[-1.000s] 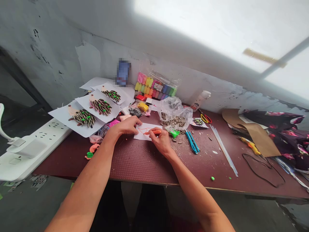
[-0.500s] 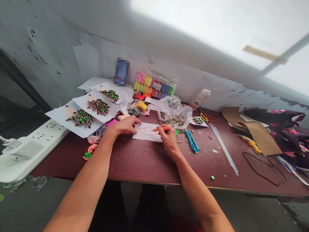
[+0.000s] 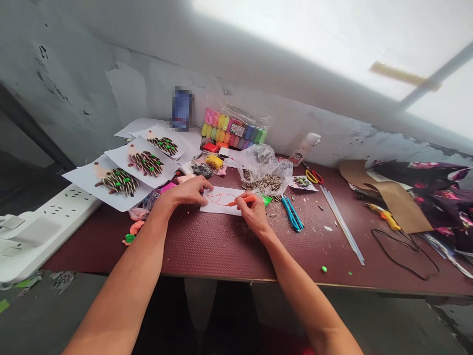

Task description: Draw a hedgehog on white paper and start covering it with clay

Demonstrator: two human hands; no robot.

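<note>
On the dark red, textured tabletop (image 3: 221, 251), straight in front of the person, lies one small white paper sheet (image 3: 218, 209) with a curving orange outline on it; the left hand (image 3: 192, 192) rests at its left edge, thumb and forefinger spread apart, the other fingers too hidden to tell; the right hand (image 3: 254, 212) pinches one slim orange pen (image 3: 246, 200) between thumb and fingers, its tip pointing left at the lower part of the sheet, though whether it touches is too small to tell. The step in hand looks to be drawing the outline, seemingly only partly done; the next move, I judge, calls for the left hand to keep the sheet firm while the pen follows the lower curve.

Counted: three larger white sheets (image 3: 88, 175) at the left, each bearing one spiky animal shape; one small white card (image 3: 312, 187) with a similar shape, at the right; one crumpled clear plastic bag (image 3: 262, 155) with striped seeds (image 3: 269, 184), too many to count; one blue utility knife (image 3: 291, 214); one pair of red-and-yellow-handled scissors (image 3: 314, 176); one white bottle (image 3: 305, 148); several clear straight rods (image 3: 342, 225), their number unclear.
</note>
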